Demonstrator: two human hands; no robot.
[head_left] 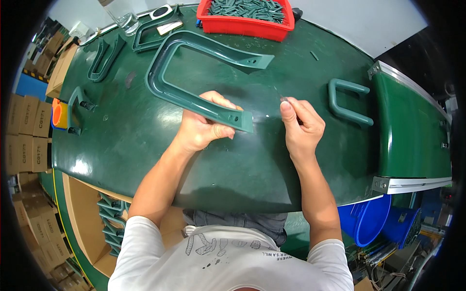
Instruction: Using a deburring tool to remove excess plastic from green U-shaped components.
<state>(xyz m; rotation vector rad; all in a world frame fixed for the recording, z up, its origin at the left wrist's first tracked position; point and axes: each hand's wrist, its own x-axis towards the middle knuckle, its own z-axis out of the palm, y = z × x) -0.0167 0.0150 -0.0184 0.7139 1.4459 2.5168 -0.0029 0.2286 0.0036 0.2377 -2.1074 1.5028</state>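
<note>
My left hand (200,128) is closed round the lower arm of a dark green U-shaped plastic handle (162,87). The handle is held above the table, its hollow channel side facing up and its two flat ends, each with a hole, toward the right. To the right of those ends, my right hand (303,125) is raised with thumb and forefinger pinched together. A small dark bit shows at its fingertips, too small to name. Another green U-shaped handle (335,99) lies on the table to the right of that hand.
A red bin (242,27) full of small green strips stands at the far edge. More green handles (104,60) lie at the far left, near a clear cup (127,22) and an orange cup (59,115). A green conveyor (412,126) borders the right; a carton (87,218) holds handles below left.
</note>
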